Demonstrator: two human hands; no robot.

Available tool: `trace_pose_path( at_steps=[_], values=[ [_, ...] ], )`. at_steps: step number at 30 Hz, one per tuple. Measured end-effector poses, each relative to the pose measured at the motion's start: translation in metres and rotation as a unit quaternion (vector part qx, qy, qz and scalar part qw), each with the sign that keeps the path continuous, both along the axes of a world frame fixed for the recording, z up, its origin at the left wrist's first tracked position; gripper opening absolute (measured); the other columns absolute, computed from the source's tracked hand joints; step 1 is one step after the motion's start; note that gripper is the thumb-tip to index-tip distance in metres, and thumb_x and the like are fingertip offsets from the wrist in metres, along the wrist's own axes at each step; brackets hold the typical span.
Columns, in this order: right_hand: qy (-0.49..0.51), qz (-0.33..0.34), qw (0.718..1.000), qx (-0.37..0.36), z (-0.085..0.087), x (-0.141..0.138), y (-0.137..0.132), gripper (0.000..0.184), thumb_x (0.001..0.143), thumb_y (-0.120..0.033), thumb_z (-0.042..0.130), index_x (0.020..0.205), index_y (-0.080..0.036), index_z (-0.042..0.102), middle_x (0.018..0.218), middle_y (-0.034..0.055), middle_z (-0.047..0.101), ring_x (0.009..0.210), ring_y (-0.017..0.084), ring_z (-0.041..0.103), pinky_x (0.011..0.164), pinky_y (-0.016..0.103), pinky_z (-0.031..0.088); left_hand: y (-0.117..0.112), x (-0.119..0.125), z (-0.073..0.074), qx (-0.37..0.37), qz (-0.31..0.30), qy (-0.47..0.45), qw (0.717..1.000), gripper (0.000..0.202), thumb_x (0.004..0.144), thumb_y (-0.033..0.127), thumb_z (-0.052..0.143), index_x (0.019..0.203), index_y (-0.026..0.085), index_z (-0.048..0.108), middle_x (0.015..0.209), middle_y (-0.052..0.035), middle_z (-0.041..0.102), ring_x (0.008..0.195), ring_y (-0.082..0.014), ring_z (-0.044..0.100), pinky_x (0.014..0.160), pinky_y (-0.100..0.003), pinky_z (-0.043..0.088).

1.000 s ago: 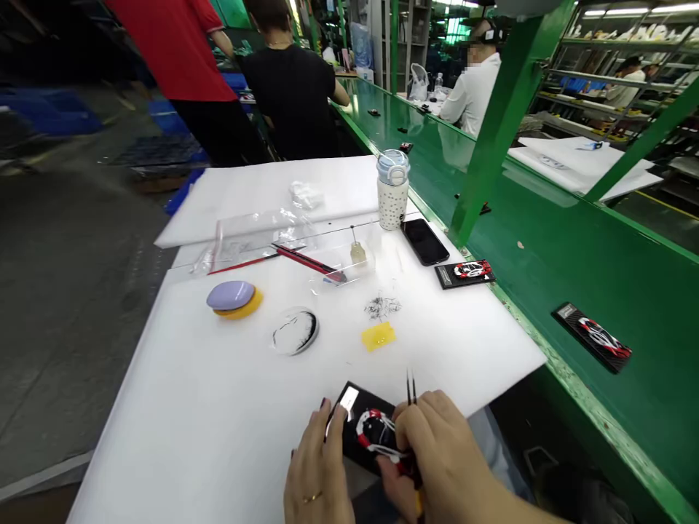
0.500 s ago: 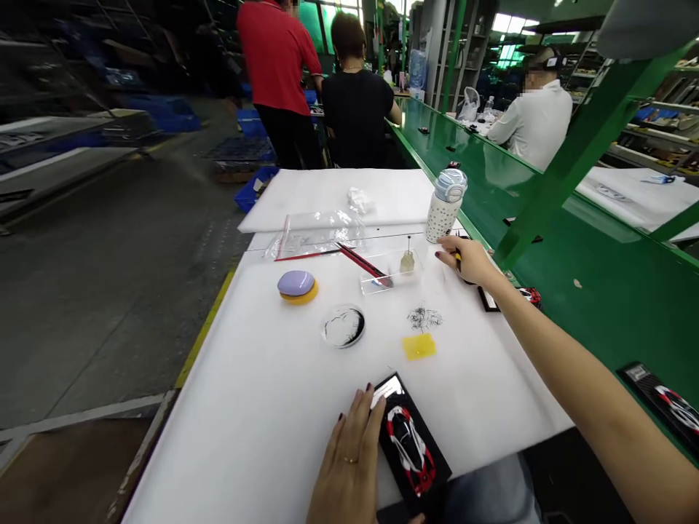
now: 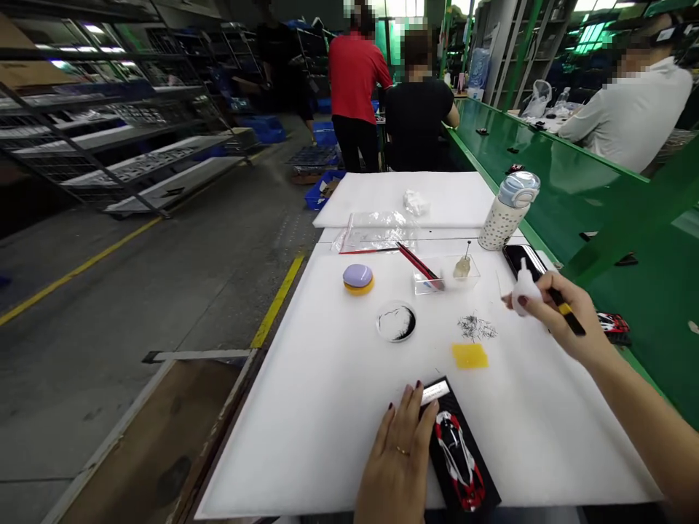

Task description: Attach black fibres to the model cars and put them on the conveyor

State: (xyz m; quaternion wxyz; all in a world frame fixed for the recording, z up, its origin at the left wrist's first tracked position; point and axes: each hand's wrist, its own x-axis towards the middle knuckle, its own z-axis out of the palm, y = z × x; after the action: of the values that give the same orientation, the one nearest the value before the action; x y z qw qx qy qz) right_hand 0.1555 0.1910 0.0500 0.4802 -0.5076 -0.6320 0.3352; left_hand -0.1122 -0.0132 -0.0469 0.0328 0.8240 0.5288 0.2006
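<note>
My left hand (image 3: 397, 451) lies with its fingers stretched out along the left side of a black display base (image 3: 480, 480). On that base sits a red, white and black model car (image 3: 459, 462). My right hand (image 3: 568, 320) is raised at the right of the table, pinching a small white squeeze bottle (image 3: 525, 292) with a thin nozzle pointing up. A black tool with a yellow band (image 3: 568, 311), its kind unclear, is also tucked in that hand. Below and left of it are scattered short black strands (image 3: 476, 327) and a yellow piece (image 3: 470, 356).
A round dish (image 3: 395, 322) with black matter, a purple and orange oval object (image 3: 357, 279), and a clear tray (image 3: 429, 287) with red-black sticks and a little jar (image 3: 461, 267) lie mid-table. Behind are a phone (image 3: 521, 260), a drinking bottle (image 3: 509, 211) and a plastic bag (image 3: 376, 229).
My right hand has come back from beside the drinking bottle and now shows the white squeeze bottle. The camera has turned left. My left hand stays on the base.
</note>
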Motion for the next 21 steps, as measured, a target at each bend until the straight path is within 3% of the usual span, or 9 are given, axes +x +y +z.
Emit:
trace_pose_path(
  at_steps=[2,4,9,12,21],
  values=[
    [0.062,0.001,0.996,-0.066,-0.013,0.002,-0.028,0.037,0.078,-0.05,0.082,0.074,-0.024,0.055,0.065,0.0001,0.063,0.06,0.017,0.057,0.056,0.03,0.043,-0.001,0.004,0.007,-0.012,0.002,-0.036,0.999,0.119,0.064,0.036,0.079,0.162,0.01,0.017,0.163,-0.0232,0.038,0.148,-0.0403,0.044,0.11,-0.054,0.052],
    [0.112,-0.017,0.989,-0.092,-0.029,0.001,-0.047,0.038,0.081,-0.052,0.08,0.074,-0.024,0.054,0.064,-0.0006,0.061,0.059,0.015,0.053,0.055,0.029,0.039,-0.002,0.008,0.016,-0.01,0.027,-0.056,0.998,0.121,0.054,0.034,0.078,0.159,0.01,0.022,0.16,-0.0238,0.042,0.147,-0.0423,0.045,0.109,-0.058,0.052],
    [0.132,-0.054,0.984,-0.106,-0.053,-0.004,-0.062,0.047,0.079,-0.047,0.082,0.069,-0.023,0.043,0.061,-0.0058,0.04,0.057,0.011,0.035,0.055,0.028,0.027,-0.004,0.012,0.028,-0.003,0.043,-0.043,0.998,0.11,0.053,0.029,0.068,0.155,0.011,0.03,0.16,-0.0216,0.044,0.147,-0.0387,0.045,0.111,-0.056,0.051],
    [0.093,-0.042,0.989,-0.11,-0.051,-0.006,-0.062,0.051,0.08,-0.045,0.08,0.066,-0.023,0.036,0.06,-0.0063,0.034,0.056,0.011,0.03,0.054,0.029,0.022,-0.004,0.01,0.029,-0.009,0.043,-0.032,0.999,0.105,0.055,0.029,0.067,0.153,0.011,0.032,0.161,-0.0201,0.043,0.148,-0.0369,0.043,0.114,-0.052,0.047],
    [-0.013,0.002,0.996,-0.088,-0.035,-0.018,-0.062,0.045,0.078,-0.04,0.074,0.06,-0.025,0.036,0.054,-0.0076,0.03,0.052,0.01,0.026,0.049,0.029,0.02,-0.005,0.009,0.029,-0.018,0.042,-0.034,0.998,0.102,0.059,0.03,0.065,0.154,0.011,0.033,0.165,-0.0168,0.037,0.151,-0.0329,0.04,0.121,-0.046,0.037]
  ],
)
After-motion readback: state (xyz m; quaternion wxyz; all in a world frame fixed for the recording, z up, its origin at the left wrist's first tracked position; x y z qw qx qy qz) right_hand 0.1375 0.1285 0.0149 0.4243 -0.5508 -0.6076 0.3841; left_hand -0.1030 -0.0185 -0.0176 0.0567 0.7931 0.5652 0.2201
